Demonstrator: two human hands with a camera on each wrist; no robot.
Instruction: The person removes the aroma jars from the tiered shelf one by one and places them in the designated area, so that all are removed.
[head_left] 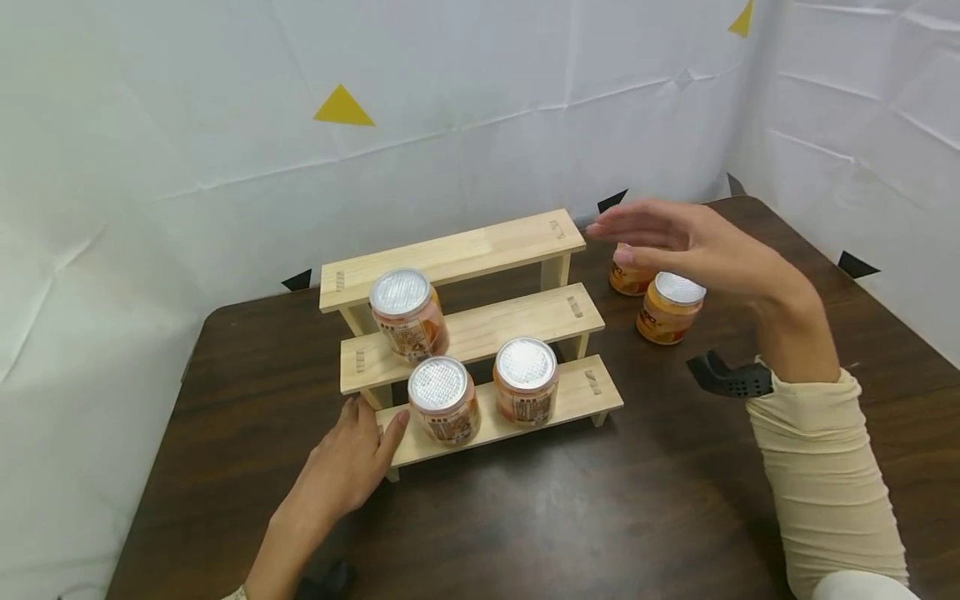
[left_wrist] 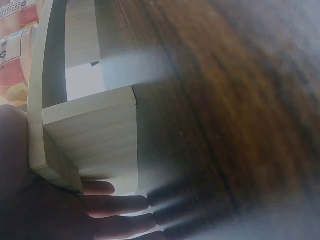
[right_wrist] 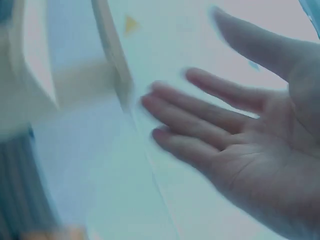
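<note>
A three-step wooden rack carries three jars with silver lids and orange labels. One jar stands on the middle step's left part. On the lowest step are a left jar and a right jar. My left hand holds the left end of the lowest step, thumb on top near the left jar, fingers around the end beside the leg. Raised above the table, right of the top step, my right hand is empty, its fingers extended and thumb apart.
Two more jars stand on the dark table right of the rack: a front jar and a rear jar partly hidden by the right hand. A white sheet with yellow triangles hangs behind the table.
</note>
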